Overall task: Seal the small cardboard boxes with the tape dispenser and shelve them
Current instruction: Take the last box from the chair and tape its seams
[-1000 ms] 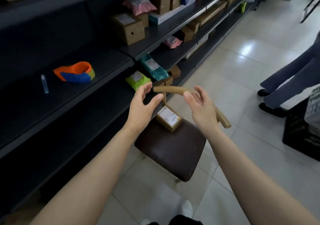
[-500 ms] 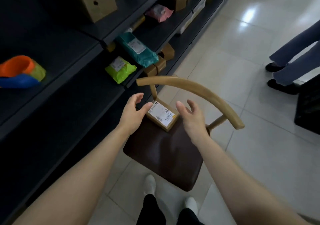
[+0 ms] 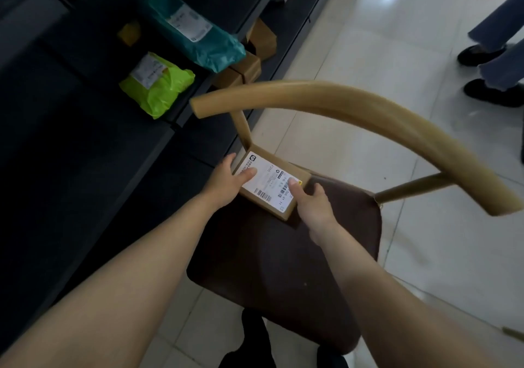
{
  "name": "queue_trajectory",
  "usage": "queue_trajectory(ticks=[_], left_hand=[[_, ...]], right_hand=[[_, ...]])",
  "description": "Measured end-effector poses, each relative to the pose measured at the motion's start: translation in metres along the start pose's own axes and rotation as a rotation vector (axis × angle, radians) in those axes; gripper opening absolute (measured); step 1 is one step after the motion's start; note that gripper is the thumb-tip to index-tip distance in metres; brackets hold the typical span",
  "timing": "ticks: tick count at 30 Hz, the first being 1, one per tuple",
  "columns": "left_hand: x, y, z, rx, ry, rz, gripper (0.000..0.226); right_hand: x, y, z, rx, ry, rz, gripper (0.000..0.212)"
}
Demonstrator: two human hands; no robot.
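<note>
Small cardboard box [image 3: 269,182]: label up, on chair seat [image 3: 283,268], directly between both grips. Left grip [image 3: 226,183] pinches its left edge, right grip [image 3: 312,209] its near-right corner, thumbs on the label.

Arms outstretched — left hand [image 3: 226,181], right hand [image 3: 312,206] clasped on box [image 3: 269,179], thumbs atop

Brown chair [image 3: 283,268], lime parcel [image 3: 161,90]
</note>
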State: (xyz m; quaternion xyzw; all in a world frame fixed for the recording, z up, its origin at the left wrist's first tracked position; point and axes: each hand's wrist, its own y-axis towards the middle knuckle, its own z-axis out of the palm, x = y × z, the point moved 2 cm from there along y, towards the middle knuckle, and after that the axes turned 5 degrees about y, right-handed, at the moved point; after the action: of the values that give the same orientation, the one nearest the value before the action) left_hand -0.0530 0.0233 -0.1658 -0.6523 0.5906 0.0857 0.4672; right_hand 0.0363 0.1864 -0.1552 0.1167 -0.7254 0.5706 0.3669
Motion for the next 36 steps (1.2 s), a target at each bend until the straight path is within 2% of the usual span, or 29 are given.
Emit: queue_trajectory(ticks=[2,5,9,16,20,23,26,28,32,36], left_hand=[[0.003,0.007,0.005,0.036,-0.046,0.018,0.047],[0.003,0.007,0.007,0.048,-0.069,0.036,0.023],[-0.008,-0.008,-0.002,0.037,-0.071,0.025,0.021],[-0.059,-0.076,-0.049,-0.075,-0.139,0.047,0.024],[-0.093,-0.138,-0.084,-0.203,-0.200,0.065,0.040],[-0.117,-0.194,-0.105,-0.322,-0.299,0.064,0.042],[-0.136,-0.253,-0.128,-0.461,-0.393,0.070,0.036],[-0.143,-0.291,-0.144,-0.553,-0.451,0.070,0.035],[-0.142,-0.366,-0.179,-0.726,-0.529,0.068,0.032],[-0.126,-0.435,-0.207,-0.924,-0.577,0.045,0.033]], right_hand=[[-0.007,0.015,0.004,0.010,0.007,0.010,0.048],[-0.012,0.026,0.008,0.030,0.034,0.029,0.045],[-0.002,0.011,0.005,0.025,0.005,0.030,0.048],[0.056,-0.063,-0.013,0.097,-0.030,-0.128,0.040],[0.095,-0.127,-0.023,0.200,-0.055,-0.256,0.037],[0.120,-0.182,-0.030,0.288,-0.100,-0.372,0.039],[0.140,-0.233,-0.026,0.350,-0.201,-0.482,0.069],[0.151,-0.264,-0.020,0.394,-0.233,-0.543,0.078],[0.164,-0.324,0.007,0.543,-0.252,-0.656,0.069],[0.164,-0.387,0.038,0.743,-0.258,-0.766,0.050]])
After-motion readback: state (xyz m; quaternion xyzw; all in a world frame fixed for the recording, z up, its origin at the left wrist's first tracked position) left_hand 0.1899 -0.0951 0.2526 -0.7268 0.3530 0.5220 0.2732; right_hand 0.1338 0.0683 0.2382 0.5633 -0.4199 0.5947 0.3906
